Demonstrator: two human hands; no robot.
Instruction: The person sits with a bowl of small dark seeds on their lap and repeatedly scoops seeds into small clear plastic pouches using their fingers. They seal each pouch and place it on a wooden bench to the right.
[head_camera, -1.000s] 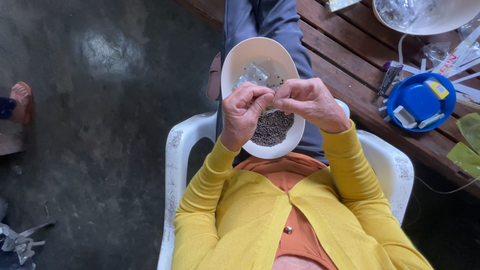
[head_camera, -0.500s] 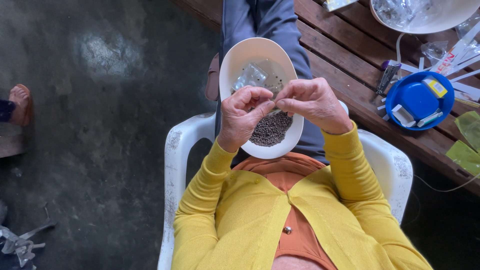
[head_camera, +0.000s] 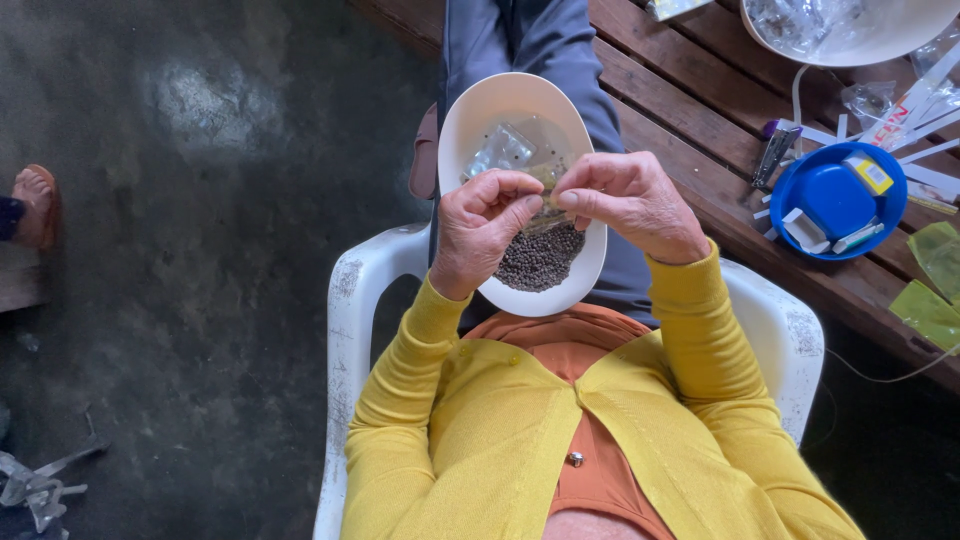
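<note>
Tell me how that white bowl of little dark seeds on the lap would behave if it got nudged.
The white bowl looks light and thin-walled, so it would probably slide or tip easily on the lap. The dark seeds are small, round and loose; they would likely roll toward the low side and spill. The left hand and right hand hover above it, apparently not steadying it.

Soft daylight, sharp focus, dim floor (head_camera: 200, 300) with pale glare patch

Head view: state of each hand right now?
Left hand: fingers pinched on a small clear packet over the white bowl.
Right hand: pinched on the same packet.
</note>
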